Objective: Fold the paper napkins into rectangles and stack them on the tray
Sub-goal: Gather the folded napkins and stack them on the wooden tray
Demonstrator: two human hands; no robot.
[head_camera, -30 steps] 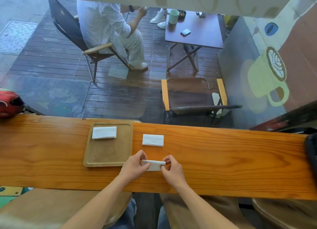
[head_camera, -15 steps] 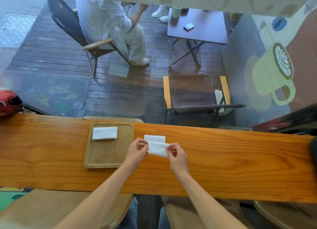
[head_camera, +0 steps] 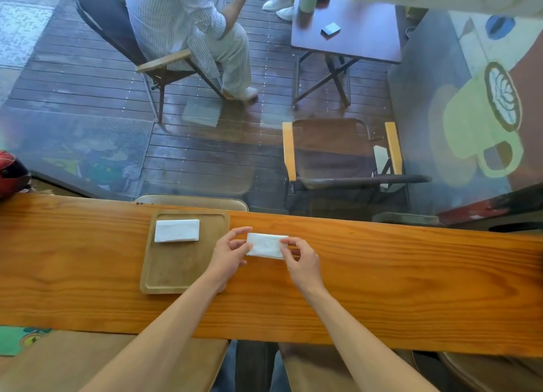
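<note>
Fingertips of left hand [head_camera: 227,252] and right hand [head_camera: 302,259] pinch opposite ends of folded napkin [head_camera: 266,245]

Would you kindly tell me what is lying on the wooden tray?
One folded white paper napkin lies at the far left of the square wooden tray. Whether another napkin sits beneath it cannot be seen.

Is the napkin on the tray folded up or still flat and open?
Folded. The napkin lies on the tray as a small neat rectangle, with layered edges showing along its near side.
</note>
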